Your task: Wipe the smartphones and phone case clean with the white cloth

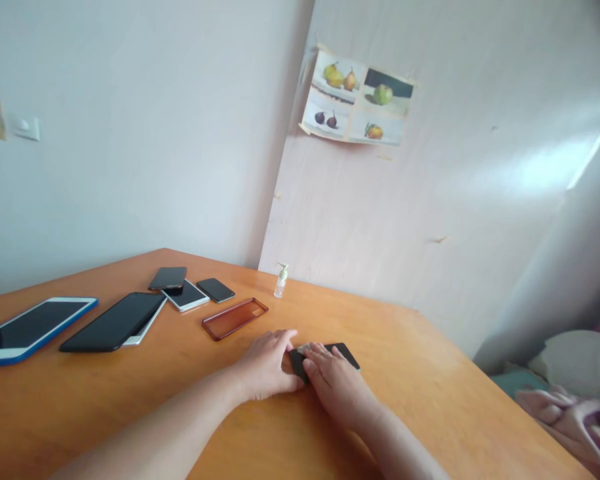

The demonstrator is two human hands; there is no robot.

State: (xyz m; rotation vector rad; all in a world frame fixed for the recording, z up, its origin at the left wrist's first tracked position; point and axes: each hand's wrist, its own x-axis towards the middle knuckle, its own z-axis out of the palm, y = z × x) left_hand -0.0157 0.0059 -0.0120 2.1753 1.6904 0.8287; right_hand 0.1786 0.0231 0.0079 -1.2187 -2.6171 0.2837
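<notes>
- Black phone (349, 356), lower centre, is being gripped by the left hand (266, 365), covered by the flattened right hand (339, 385), grasp unclear.
- Clear bottle (280, 287), mid-frame, is being supported upright, contents indistinct.

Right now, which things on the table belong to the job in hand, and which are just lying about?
In hand:
- dark phone, between left hand and right hand
- pale scrap at the right fingertips; too small to identify

Lying about, seemingly:
- pump bottle (untouched; might belong)
- reddish-brown case
- blue-edged tablet
- other devices at left
</notes>
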